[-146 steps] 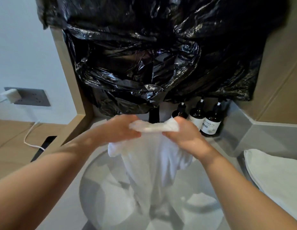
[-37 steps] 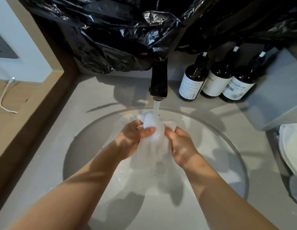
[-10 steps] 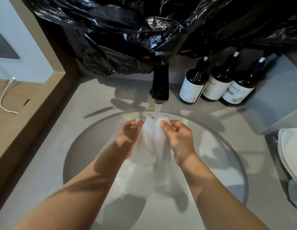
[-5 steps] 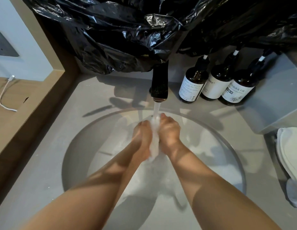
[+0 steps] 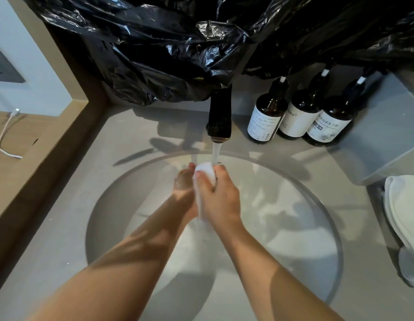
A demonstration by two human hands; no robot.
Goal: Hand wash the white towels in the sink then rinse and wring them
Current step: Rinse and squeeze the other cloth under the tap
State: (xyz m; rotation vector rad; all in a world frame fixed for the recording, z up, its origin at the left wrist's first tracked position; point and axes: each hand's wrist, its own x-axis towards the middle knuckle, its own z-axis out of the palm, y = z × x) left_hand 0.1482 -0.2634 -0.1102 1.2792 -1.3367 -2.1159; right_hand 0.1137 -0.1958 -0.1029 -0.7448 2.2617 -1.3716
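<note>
- I have one towel [image 5: 204, 173] bunched up at the centre of the frame, directly under the stream [image 5: 216, 154] from the tap [image 5: 219, 117] and over the sink [image 5: 335, 230].
- My right hand [image 5: 218, 198] has its fingers curled round the top of the bunch and grips it firmly.
- My left hand [image 5: 184, 181] presses against the towel from the other side. It is in shade and half hidden, so I cannot tell how far its fingers close.
- The tail of the towel hangs below my wrists toward the bowl; it blurs there and I cannot follow it.
- I judge this to be the scrub or rinse of this towel under running water. Which of the two I cannot tell.
- Wringing looks not yet done: the cloth is soaked and water is falling on it.
- A second towel [image 5: 404, 212] lies on the counter at the right edge of the frame, well apart from the sink. I cannot tell whether it is washed or waiting.
- Three bottles [image 5: 301, 117] stand in a row just right of the tap, close enough to knock when I lift the towel to wring it.
- A black bag [image 5: 166, 42] hangs across the top of the frame and comes down to the tap's top, which limits how high I can lift.
- A grey box [image 5: 384, 126] sits at the right, beyond the bottles.
- A cable [image 5: 3, 140] lies on the wooden ledge at the far left, apart from the water.
</note>
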